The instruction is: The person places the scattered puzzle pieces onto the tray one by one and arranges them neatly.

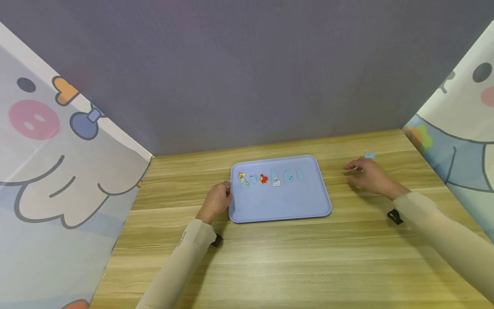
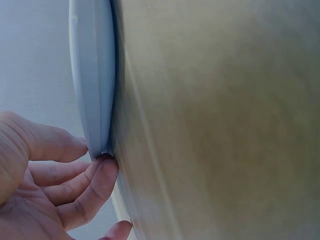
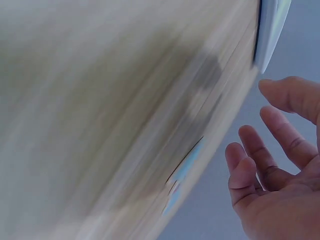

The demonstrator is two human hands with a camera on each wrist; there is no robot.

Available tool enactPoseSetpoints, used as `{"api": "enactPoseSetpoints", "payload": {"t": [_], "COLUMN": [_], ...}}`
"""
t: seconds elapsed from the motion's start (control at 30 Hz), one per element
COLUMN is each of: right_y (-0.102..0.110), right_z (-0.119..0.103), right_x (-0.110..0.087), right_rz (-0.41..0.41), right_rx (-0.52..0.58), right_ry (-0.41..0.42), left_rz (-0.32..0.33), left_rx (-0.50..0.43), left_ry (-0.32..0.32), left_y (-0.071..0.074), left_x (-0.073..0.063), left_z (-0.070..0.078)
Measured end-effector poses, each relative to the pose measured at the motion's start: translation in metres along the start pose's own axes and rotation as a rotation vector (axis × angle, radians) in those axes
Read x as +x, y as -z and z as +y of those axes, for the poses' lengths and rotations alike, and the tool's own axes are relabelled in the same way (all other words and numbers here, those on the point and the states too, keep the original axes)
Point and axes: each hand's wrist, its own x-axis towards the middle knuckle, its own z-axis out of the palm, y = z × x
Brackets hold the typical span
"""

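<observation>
A pale blue tray [image 1: 281,201] lies on the wooden table. Thumb and fingers of my left hand [image 1: 217,199] pinch its left rim [image 2: 95,90]. Along the tray's upper half is a row of several flat jigsaw pieces, among them a red one [image 1: 263,178], a yellow-and-blue one [image 1: 244,180] and a pale blue one [image 1: 299,174]. Right of the tray, my right hand [image 1: 368,175] hovers over the table, fingers spread and loosely bent, nothing held. Just beyond it sits a light blue piece [image 1: 369,155]; another light blue bit shows partly under the hand.
The wooden table [image 1: 270,266] stretches in front of the tray and to both sides. A grey wall [image 1: 270,77] closes off the back. Panels with cartoon prints stand at left [image 1: 77,171] and right [image 1: 463,128].
</observation>
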Motion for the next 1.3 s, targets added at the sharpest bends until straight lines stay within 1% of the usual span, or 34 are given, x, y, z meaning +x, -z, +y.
{"api": "enactPoseSetpoints", "payload": {"t": [0.2,0.37,0.5,0.7,0.9,0.97,1.07,1.17,1.3], "right_y": [0.005,0.004,0.005,0.008,0.008,0.009,0.01,0.01,0.009], "right_z": [0.014,0.021,0.025,0.03,0.033,0.035,0.036,0.036,0.034], "right_x": [-0.012,-0.024,-0.032,-0.039,-0.04,-0.039,-0.036,-0.032,-0.027], "right_rz": [0.002,-0.012,-0.006,-0.007,0.041,0.055,0.038,-0.001,-0.047], "right_rx": [-0.007,-0.002,0.001,-0.063,-0.096,-0.112,-0.126,-0.14,-0.146], "right_ry": [-0.05,-0.115,-0.163,-0.204,-0.239,-0.238,-0.222,-0.205,-0.222], "left_rz": [0.0,-0.011,-0.005,-0.005,0.009,0.012,0.011,0.013,0.017], "left_rx": [-0.001,0.001,-0.001,0.001,0.0,-0.001,-0.004,0.002,0.01], "left_ry": [0.002,0.006,0.0,-0.001,-0.008,-0.009,-0.006,-0.006,-0.013], "left_y": [0.0,0.0,0.0,0.0,0.0,0.0,0.0,0.0,0.0], "left_x": [0.0,0.0,-0.001,-0.001,0.001,0.001,0.001,0.0,0.0], "left_z": [0.0,0.0,0.001,0.001,0.0,-0.001,-0.001,0.0,-0.001]}}
